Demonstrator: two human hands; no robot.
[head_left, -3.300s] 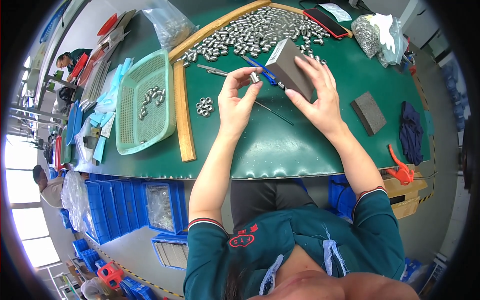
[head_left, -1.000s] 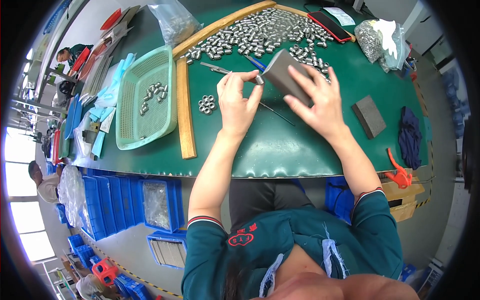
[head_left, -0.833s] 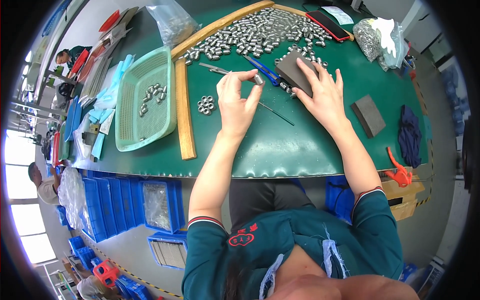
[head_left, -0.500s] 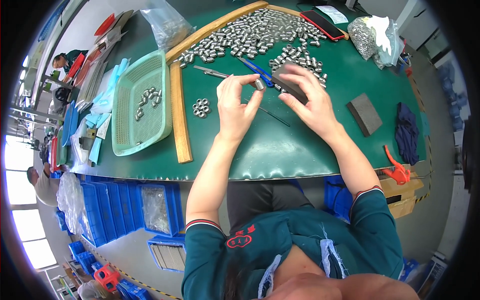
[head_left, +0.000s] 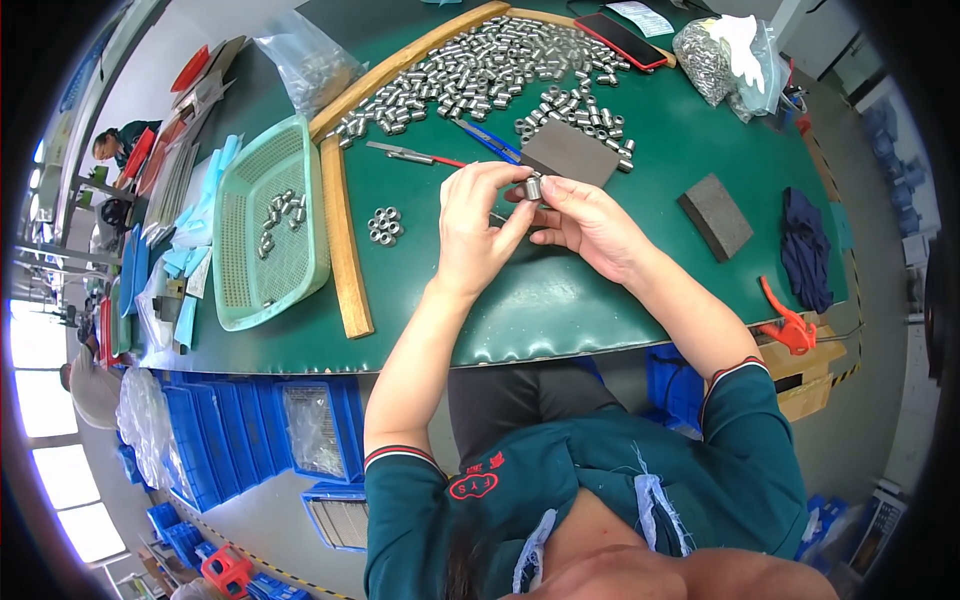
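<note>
A small shiny metal sleeve [head_left: 533, 188] is pinched between the thumb and forefinger of my left hand [head_left: 472, 232]. My right hand [head_left: 598, 228] is closed in from the other side, its fingertips also on the sleeve. Just beyond my fingers a flat grey block [head_left: 572, 153] lies on the green table. Beside it is a blue-handled tool [head_left: 487, 138], and a slim tool with a red part [head_left: 412, 155] points toward my left hand. A thin dark rod under my hands is mostly hidden. Several sleeves stand in a small cluster [head_left: 385, 226] left of my hands.
Wooden strips [head_left: 345, 240] border a large heap of sleeves [head_left: 480, 70]. A green basket [head_left: 318, 215] holds several sleeves. To the right lie another grey block [head_left: 716, 218], a dark cloth [head_left: 806, 250] and an orange-red tool [head_left: 787, 322]. A red-edged phone [head_left: 622, 42] lies at the back.
My right hand has let go of the grey block, now lying flat on the table, and has come left to the sleeve. My left hand still holds the sleeve. The view has shifted slightly.
</note>
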